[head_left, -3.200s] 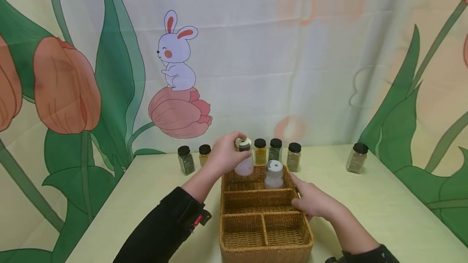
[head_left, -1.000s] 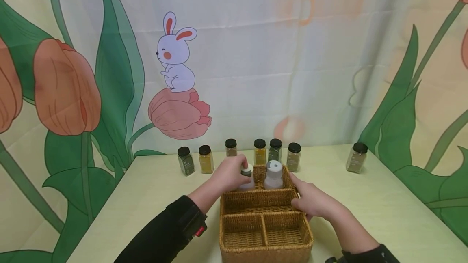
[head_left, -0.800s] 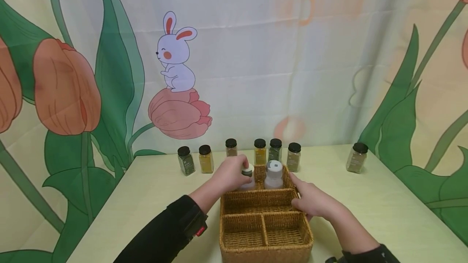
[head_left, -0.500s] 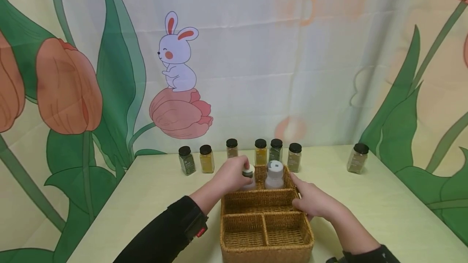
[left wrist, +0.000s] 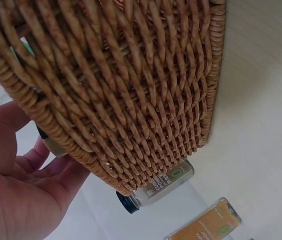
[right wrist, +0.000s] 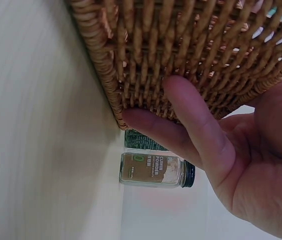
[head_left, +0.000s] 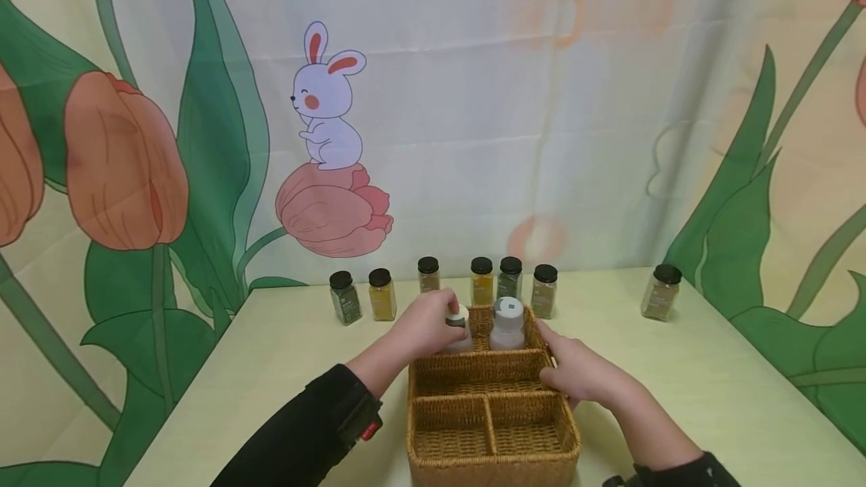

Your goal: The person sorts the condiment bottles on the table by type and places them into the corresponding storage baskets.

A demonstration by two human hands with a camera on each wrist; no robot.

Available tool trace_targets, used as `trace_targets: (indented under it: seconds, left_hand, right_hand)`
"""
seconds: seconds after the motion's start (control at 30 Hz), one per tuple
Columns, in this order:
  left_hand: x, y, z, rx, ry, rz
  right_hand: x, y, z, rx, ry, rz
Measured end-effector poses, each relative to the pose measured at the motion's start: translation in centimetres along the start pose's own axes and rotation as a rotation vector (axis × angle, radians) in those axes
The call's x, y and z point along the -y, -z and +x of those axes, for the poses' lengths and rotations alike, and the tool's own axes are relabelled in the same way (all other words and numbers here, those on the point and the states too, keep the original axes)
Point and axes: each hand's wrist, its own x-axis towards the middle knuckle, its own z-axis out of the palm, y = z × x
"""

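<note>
My left hand (head_left: 428,322) pinches the pale cap of a white bottle (head_left: 461,346), which stands low in the left of the back compartment of a wicker basket (head_left: 497,470). Beside it, a second white-capped bottle (head_left: 507,325) sits upright on the right. My right hand (head_left: 583,368) grips the basket's right side, thumb at the rim; in the right wrist view its fingers (right wrist: 195,117) press the outer weave. The left wrist view shows my left hand (left wrist: 26,175) at the rim, with most of the bottle hidden behind the wicker wall (left wrist: 141,90).
Behind the basket stand several black-lidded spice jars, among them a cumin powder jar (head_left: 544,293) and a yellow one (head_left: 482,282). Two more, a green jar (head_left: 346,299) and a yellow jar (head_left: 383,297), are to the left. One jar (head_left: 660,293) stands apart at the far right.
Over the past three seconds my left hand has lowered the bottle into the back compartment, uncovering jars behind. During the last second it stays nearly still. My right hand keeps its place.
</note>
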Motion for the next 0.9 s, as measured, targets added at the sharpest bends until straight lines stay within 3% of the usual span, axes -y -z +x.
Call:
trace_targets:
  seconds: [0.9]
  left_hand:
    - [0.30,0.63,-0.43,0.001,-0.027,-0.025]
  right_hand:
    - [-0.07,-0.01,0.03,0.003,-0.001,0.015]
